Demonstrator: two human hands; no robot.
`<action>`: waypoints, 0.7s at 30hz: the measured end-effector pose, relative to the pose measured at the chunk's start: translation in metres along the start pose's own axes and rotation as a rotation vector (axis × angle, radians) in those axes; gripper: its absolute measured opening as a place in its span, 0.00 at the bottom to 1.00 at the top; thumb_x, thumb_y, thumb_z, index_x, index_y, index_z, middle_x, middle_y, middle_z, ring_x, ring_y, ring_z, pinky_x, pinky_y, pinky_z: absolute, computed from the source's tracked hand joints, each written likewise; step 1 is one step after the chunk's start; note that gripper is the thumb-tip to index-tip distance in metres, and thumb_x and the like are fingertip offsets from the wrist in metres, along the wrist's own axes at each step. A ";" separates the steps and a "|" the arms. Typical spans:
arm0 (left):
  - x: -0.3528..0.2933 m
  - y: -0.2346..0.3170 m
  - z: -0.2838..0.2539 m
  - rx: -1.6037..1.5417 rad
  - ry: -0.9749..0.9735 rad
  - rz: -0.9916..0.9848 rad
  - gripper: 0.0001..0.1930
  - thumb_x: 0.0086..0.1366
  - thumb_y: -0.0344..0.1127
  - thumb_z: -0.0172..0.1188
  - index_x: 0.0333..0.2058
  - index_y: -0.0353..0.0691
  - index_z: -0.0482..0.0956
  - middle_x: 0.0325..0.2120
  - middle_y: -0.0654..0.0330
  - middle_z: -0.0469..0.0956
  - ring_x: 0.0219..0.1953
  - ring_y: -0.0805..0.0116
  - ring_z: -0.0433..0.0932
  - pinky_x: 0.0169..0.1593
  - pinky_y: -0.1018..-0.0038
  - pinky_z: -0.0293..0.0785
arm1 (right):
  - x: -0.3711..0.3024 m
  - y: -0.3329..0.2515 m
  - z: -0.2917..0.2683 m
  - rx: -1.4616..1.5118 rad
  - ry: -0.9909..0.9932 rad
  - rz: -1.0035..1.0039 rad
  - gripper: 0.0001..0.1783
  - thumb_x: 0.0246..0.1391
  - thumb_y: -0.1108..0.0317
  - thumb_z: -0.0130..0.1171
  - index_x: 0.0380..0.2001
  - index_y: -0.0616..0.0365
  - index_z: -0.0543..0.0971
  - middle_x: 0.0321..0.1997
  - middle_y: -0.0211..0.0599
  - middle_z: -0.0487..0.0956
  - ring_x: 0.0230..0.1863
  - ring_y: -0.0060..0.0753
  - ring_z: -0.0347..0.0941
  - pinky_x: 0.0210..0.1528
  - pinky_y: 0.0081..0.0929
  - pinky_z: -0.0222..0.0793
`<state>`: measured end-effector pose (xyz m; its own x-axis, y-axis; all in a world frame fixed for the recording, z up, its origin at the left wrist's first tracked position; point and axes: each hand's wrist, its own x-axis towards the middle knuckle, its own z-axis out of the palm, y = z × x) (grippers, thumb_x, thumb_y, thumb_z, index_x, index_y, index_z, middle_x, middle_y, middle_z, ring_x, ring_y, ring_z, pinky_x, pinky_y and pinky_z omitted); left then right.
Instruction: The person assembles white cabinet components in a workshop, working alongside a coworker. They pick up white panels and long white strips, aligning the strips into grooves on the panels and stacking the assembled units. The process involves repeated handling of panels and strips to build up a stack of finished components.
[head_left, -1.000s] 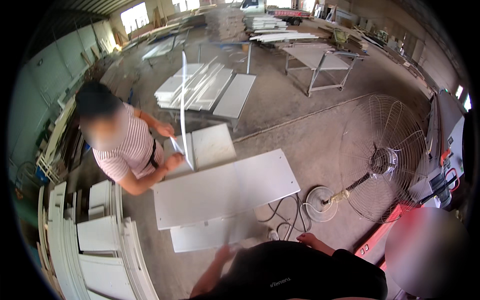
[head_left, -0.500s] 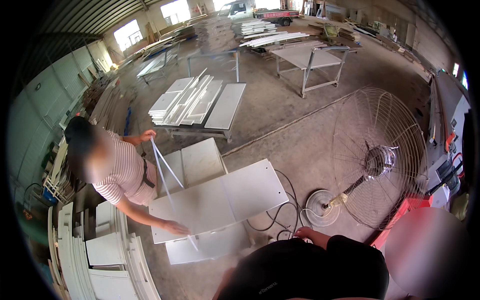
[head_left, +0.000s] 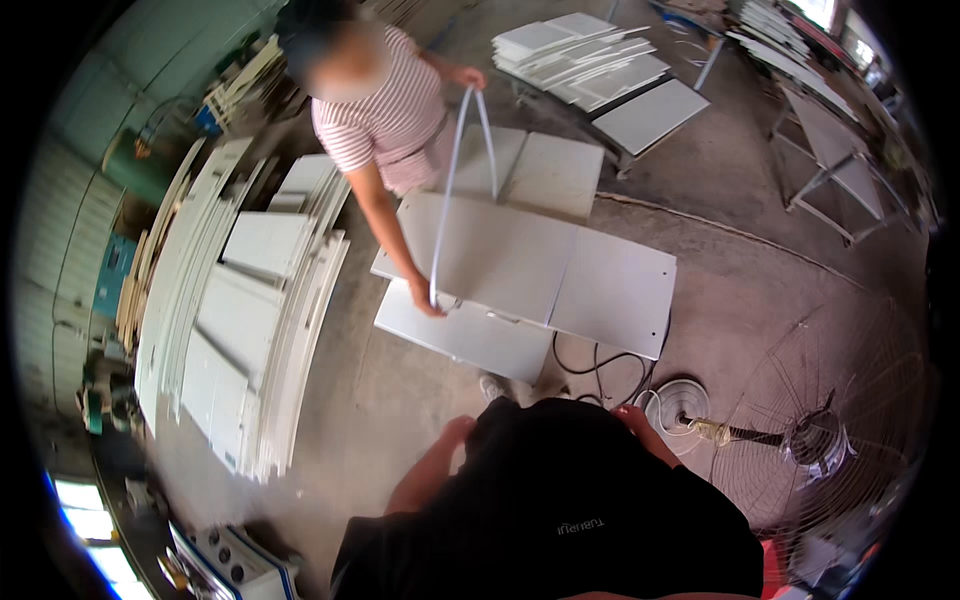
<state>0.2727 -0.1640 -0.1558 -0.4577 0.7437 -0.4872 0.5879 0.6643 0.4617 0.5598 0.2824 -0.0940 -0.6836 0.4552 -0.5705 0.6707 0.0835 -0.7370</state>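
At the lower middle my left hand (head_left: 459,431) hangs close to my black shirt, its fingers mostly hidden. On the other side my right hand (head_left: 628,414) shows just past the shirt, near the fan's round base (head_left: 683,402); whether it holds anything I cannot make out. In front of me lies a stack of pale panels, the long top panel (head_left: 500,245) crossed by a thin strap (head_left: 562,270). A co-worker in a striped top (head_left: 385,110) stands at its far left, one hand raised with a white strap (head_left: 450,190), the other at the near panel edge.
White boards (head_left: 255,250) are stacked at the left. A table with piled panels (head_left: 585,60) stands at the back, another metal-legged table (head_left: 830,150) at the far right. A large wire-caged fan (head_left: 815,440) is at my right, with black cables (head_left: 600,375) on the floor beside it.
My view has swung left and down, so the panels and co-worker appear higher and farther right. My left hand has come into sight. The co-worker's strap is still held in a loop.
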 end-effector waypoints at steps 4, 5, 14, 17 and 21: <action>-0.014 -0.014 0.017 -0.421 -0.069 -0.218 0.16 0.63 0.43 0.48 0.36 0.42 0.82 0.41 0.50 0.80 0.48 0.51 0.77 0.50 0.60 0.74 | 0.002 -0.037 -0.003 0.086 -0.148 0.093 0.15 0.56 0.58 0.59 0.34 0.60 0.79 0.24 0.32 0.78 0.21 0.25 0.73 0.19 0.27 0.66; -0.015 -0.006 0.015 -0.405 -0.068 -0.263 0.16 0.63 0.43 0.48 0.36 0.42 0.82 0.40 0.50 0.80 0.48 0.51 0.77 0.50 0.60 0.74 | 0.004 -0.040 -0.004 0.080 -0.139 0.141 0.15 0.56 0.59 0.59 0.36 0.61 0.79 0.25 0.31 0.78 0.21 0.25 0.73 0.19 0.26 0.66; -0.029 0.009 -0.011 -0.297 -0.097 -0.318 0.18 0.63 0.48 0.50 0.38 0.44 0.83 0.41 0.50 0.81 0.48 0.52 0.78 0.50 0.60 0.74 | 0.032 -0.014 0.013 -0.136 -0.158 -0.046 0.17 0.54 0.58 0.62 0.38 0.64 0.81 0.28 0.34 0.80 0.28 0.27 0.75 0.33 0.28 0.71; -0.031 -0.001 0.001 -0.399 0.001 -0.333 0.18 0.62 0.50 0.51 0.37 0.46 0.84 0.40 0.51 0.81 0.46 0.53 0.79 0.49 0.60 0.74 | 0.042 -0.027 0.017 -0.091 -0.173 -0.010 0.15 0.54 0.61 0.62 0.35 0.64 0.80 0.26 0.32 0.79 0.28 0.25 0.74 0.32 0.27 0.70; -0.025 0.000 0.001 -0.469 -0.044 -0.429 0.18 0.62 0.50 0.51 0.35 0.46 0.84 0.35 0.51 0.82 0.42 0.51 0.80 0.45 0.59 0.75 | 0.046 -0.041 0.011 0.027 -0.212 0.024 0.12 0.54 0.63 0.61 0.32 0.63 0.79 0.24 0.31 0.77 0.27 0.24 0.73 0.31 0.27 0.70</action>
<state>0.2848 -0.1822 -0.1441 -0.5542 0.4071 -0.7260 -0.0005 0.8721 0.4894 0.4974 0.2903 -0.0941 -0.7150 0.2596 -0.6492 0.6813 0.0504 -0.7302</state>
